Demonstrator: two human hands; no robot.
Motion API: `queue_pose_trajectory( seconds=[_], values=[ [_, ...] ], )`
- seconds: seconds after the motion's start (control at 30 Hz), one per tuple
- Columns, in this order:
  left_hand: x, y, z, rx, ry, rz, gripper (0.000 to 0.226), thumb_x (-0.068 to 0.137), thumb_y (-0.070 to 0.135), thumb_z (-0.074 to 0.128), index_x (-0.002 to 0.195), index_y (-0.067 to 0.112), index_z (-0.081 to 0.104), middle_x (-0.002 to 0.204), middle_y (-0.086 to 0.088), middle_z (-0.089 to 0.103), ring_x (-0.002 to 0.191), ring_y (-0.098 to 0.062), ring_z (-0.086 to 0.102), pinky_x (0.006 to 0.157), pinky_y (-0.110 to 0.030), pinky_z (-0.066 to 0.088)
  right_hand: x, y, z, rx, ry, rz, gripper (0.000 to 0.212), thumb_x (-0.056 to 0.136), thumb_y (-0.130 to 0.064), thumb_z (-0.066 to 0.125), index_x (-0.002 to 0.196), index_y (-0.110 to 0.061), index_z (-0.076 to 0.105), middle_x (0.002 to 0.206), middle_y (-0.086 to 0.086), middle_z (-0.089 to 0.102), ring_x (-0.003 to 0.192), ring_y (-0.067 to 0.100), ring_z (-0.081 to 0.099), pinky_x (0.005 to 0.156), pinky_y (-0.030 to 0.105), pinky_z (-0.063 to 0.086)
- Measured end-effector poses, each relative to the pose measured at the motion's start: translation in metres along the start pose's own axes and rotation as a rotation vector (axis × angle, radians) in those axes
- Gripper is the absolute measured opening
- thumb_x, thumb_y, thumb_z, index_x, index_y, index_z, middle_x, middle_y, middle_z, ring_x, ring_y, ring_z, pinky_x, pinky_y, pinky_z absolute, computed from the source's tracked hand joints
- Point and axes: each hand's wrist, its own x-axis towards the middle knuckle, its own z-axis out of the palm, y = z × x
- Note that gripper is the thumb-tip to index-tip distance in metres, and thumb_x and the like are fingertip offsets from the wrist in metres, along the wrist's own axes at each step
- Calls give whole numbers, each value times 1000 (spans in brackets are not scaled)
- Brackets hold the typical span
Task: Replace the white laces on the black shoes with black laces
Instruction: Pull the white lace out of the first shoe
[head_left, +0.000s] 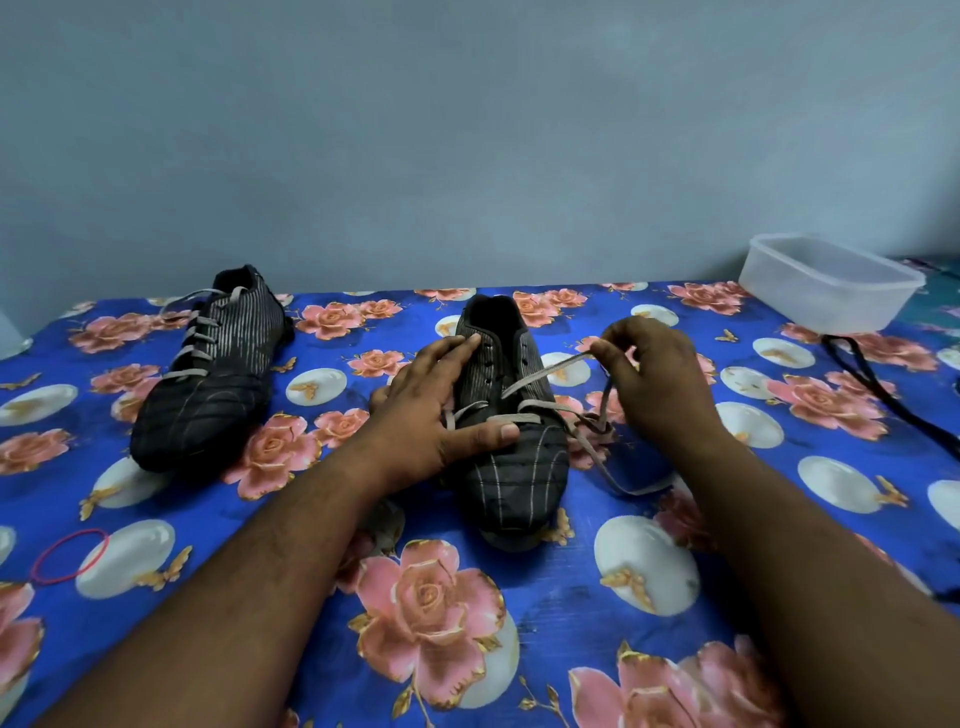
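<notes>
- Left hand (441, 410) lies flat, fingers straight, on near shoe (511, 431) at table (571, 597) centre, pinning it vs. the pull.
- Right hand (657, 374) pinches white lace (545, 375), drawn right; top holes already bare.
- 2nd shoe (213, 369), far left, fully laced.
- Black laces (883, 384) wait by tub (826, 283), w/in reach.
</notes>
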Motion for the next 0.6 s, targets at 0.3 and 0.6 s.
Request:
queue_pose_trajectory(
  seconds=[0.3,0.6],
  values=[
    [-1,-1,0,5,0,3,116,53,94,47,155,54,10,163,25,7,150,-4,11,110,-34,9,-18,-32,13,-36,-177,-252,40,86,-66,51,109,-41,72,102,-16,65,105,16,50,95,41,40],
    [0,-1,1,-12,10,-1,116,52,94,49,155,55,12,163,25,8,151,-6,11,110,-34,9,-9,-15,12,-38,-124,-199,25,93,-47,59,92,-24,68,93,-7,64,96,24,54,87,45,43]
  ],
)
